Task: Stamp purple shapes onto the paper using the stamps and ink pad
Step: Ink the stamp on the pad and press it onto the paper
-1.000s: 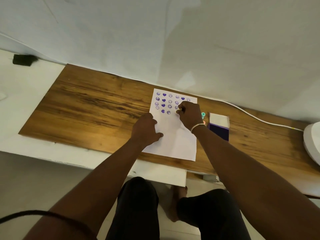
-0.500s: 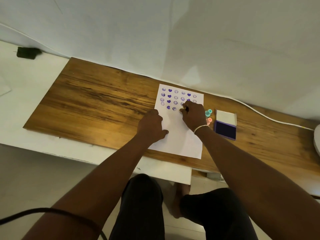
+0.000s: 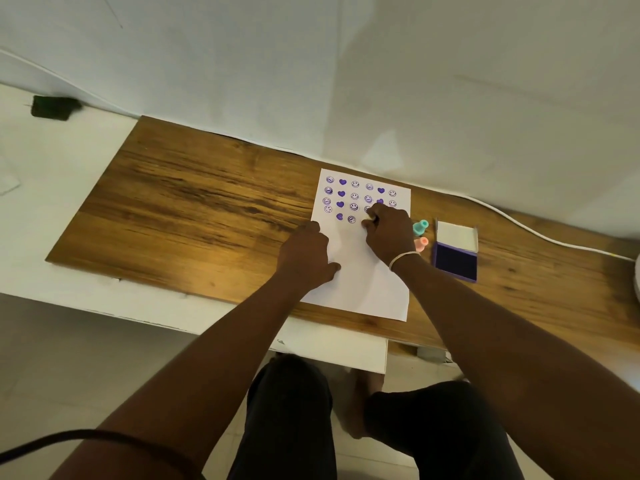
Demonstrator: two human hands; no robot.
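A white paper (image 3: pixel 367 282) lies on the wooden board (image 3: pixel 194 209), its upper part filled with rows of purple hearts and smiley faces. My right hand (image 3: pixel 388 233) is closed around a small stamp, pressing it down on the paper in the fourth row; the stamp is almost hidden by my fingers. My left hand (image 3: pixel 306 254) rests flat on the paper's left edge, holding it down. To the right lie a teal stamp (image 3: pixel 420 227) and a pink stamp (image 3: pixel 421 243). The open ink pad (image 3: pixel 455 261) shows purple ink, its white lid folded back.
A white cable (image 3: pixel 540 233) runs along the board's back edge by the wall. A dark small object (image 3: pixel 52 107) sits on the white surface at far left. A white rounded object (image 3: pixel 636 278) shows at the right edge. My knees are below the table.
The camera view shifted slightly. My right hand moved a little down and left along the fourth row with the stamp. My left hand stayed on the paper.
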